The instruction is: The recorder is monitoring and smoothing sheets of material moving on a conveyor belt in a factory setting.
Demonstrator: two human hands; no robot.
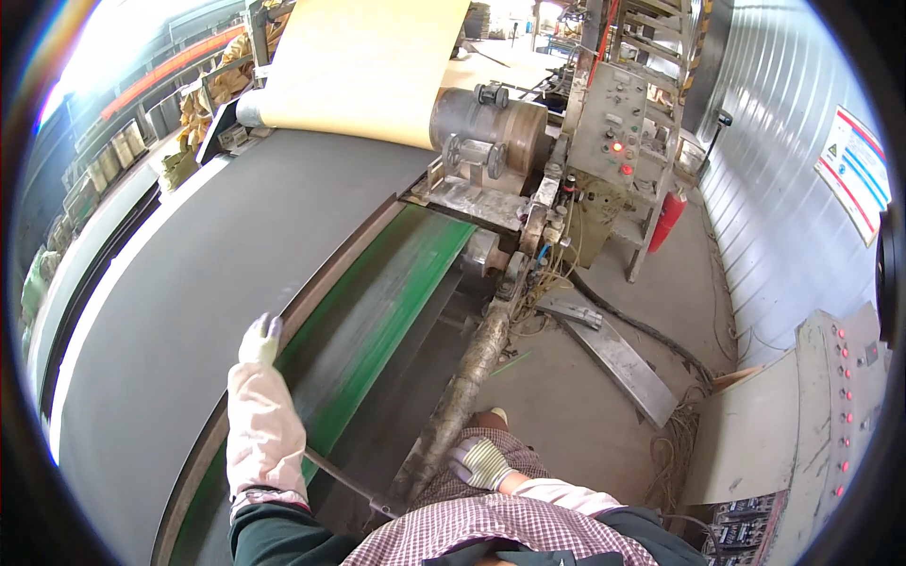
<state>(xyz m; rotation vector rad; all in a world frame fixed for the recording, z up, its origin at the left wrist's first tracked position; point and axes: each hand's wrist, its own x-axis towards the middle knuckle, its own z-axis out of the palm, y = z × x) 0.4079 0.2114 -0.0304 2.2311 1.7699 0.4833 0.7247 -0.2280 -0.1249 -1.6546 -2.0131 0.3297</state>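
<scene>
My left hand [260, 341], in a pale glove with dark fingertips, rests at the right edge of a wide dark grey sheet [217, 241]. Its fingers point forward and look stretched out, beside the brown strip [311, 292] that runs along that edge. Below the strip lies a green belt [373, 311] with a dark worn middle. My right hand [481, 464], in a striped glove, lies on the checked apron [514, 519] over my leg. Its fingers are laid out over the cloth, and nothing shows in them.
Ahead, a yellow sheet [363, 66] passes by a rusty roller drum [491, 127]. A control panel [609, 123] with lit red lamps stands beyond, near a red fire extinguisher [667, 222]. Metal plates [618, 363] and cables lie on the floor. At right stands a cabinet [755, 424].
</scene>
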